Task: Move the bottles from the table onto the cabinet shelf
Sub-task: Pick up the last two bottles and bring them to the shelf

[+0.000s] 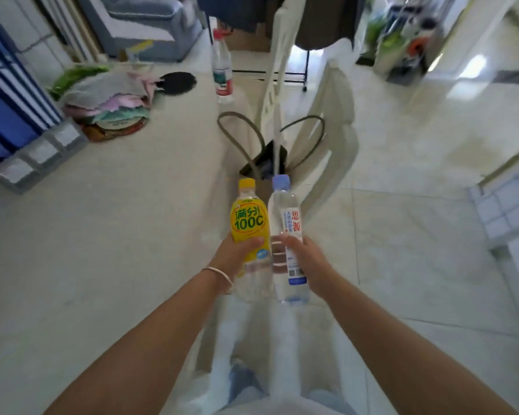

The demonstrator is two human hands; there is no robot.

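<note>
Bottles are already in hand, one per grip, held upright side by side and nearly touching, off the edge of the table (pixel 108 223) and above the tiled floor. The left hand (pixel 237 254) wraps the lower half of the yellow-labelled bottle (pixel 247 232); the right hand (pixel 307 260) is closed around the clear water bottle (pixel 286 241) at the same height. A third bottle (pixel 222 70), red-capped, stands far along the table's edge. The cabinet shelf is not in view.

For the carry, I would keep both bottles vertical and slightly apart so they do not knock, with the fingers staying low on the bodies, and set them down base first.

Both are thin, clear, ribbed plastic cylinders with screw caps, one yellow, one pale blue. The glossy wrap labels look slippery, and the walls probably flex under a hard squeeze. The table surface is pale and matte.
</note>
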